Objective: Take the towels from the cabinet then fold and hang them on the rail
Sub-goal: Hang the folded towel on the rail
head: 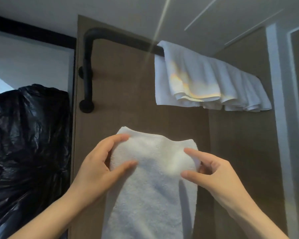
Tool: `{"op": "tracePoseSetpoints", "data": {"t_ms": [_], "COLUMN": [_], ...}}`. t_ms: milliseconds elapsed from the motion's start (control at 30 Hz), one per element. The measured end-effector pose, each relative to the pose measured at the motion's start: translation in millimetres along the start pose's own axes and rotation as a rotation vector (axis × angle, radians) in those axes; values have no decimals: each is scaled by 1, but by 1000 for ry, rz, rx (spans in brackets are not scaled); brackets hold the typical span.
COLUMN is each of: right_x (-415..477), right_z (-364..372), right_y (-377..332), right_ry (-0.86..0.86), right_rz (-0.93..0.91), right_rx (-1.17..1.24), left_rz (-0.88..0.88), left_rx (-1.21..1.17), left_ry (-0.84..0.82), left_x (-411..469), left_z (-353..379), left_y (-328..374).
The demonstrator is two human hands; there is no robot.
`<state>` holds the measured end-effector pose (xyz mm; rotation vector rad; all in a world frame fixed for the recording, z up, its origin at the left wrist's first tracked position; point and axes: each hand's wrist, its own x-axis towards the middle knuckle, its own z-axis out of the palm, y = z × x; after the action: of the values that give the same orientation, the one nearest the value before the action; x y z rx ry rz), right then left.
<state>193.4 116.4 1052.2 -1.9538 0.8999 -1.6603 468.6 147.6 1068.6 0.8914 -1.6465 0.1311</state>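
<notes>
Head view: brown wall (pixel 124 94), black rail (pixel 121 39), held towel (pixel 150 195).

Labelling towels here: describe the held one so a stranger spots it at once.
Find the black rail on the brown panel, white towels draped over its right part. Below, the folded towel is held near its top by the left hand and right hand, alone off the rail.

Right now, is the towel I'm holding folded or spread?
Folded: the towel hangs as a narrow strip with a rounded, doubled-over top edge.
</notes>
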Motion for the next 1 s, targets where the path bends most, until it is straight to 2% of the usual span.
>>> {"op": "tracePoseSetpoints", "data": {"t_ms": [133, 333, 533, 733, 867, 1000], "right_x": [16, 58, 111, 157, 192, 219], "right_z": [25, 48, 60, 59, 51, 46], "right_y": [-11, -35, -77, -126, -157, -179], "right_ry": [46, 92, 195, 328, 397, 394], "right_rz": [-78, -225, -392, -585, -592, -544], "right_rx": [35, 130, 164, 67, 6, 12], "left_rz": [13, 209, 251, 328, 406, 386], "left_rx": [9, 170, 223, 276, 387, 451], "left_ry": [28, 74, 173, 270, 396, 426], "left_x": [16, 58, 108, 168, 207, 234], "left_z": [-20, -54, -75, -94, -98, -101], "left_y": [-5, 7, 21, 45, 62, 70]}}
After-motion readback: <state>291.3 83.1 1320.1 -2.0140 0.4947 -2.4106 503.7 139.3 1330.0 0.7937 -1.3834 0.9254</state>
